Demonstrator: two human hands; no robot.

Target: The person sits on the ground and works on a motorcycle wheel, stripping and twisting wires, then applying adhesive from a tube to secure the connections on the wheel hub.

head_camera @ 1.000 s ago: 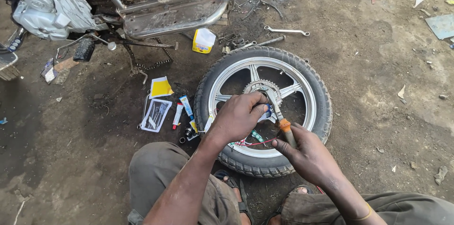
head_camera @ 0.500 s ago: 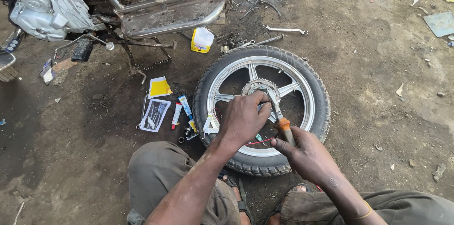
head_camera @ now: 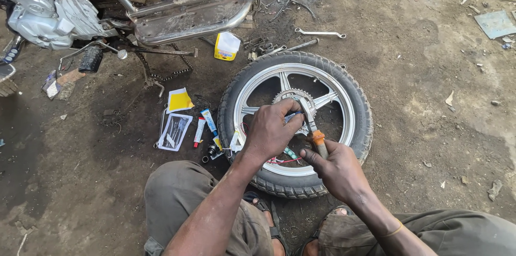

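Observation:
A motorcycle wheel (head_camera: pixel 352 100) with a black tyre and silver spoked rim lies flat on the dirt in front of me. A toothed sprocket (head_camera: pixel 289 94) sits at its hub. My left hand (head_camera: pixel 271 129) rests over the hub, fingers curled on a part there that I cannot make out. My right hand (head_camera: pixel 336 172) grips the orange handle of a tool (head_camera: pixel 317 137) whose metal shaft points into the hub. Thin red wire lies under my hands inside the rim.
A motorcycle frame (head_camera: pixel 188 3) with a red tank and engine stands at the back left. Small tubes (head_camera: pixel 207 121), a yellow packet (head_camera: pixel 178 100) and a blister pack (head_camera: pixel 173 131) lie left of the wheel. A white-yellow bottle (head_camera: pixel 227 46) and spanners (head_camera: pixel 320 33) lie behind it.
My left hand has shifted slightly over the hub and the tool's shaft has moved with my right hand. The wheel stays where it was.

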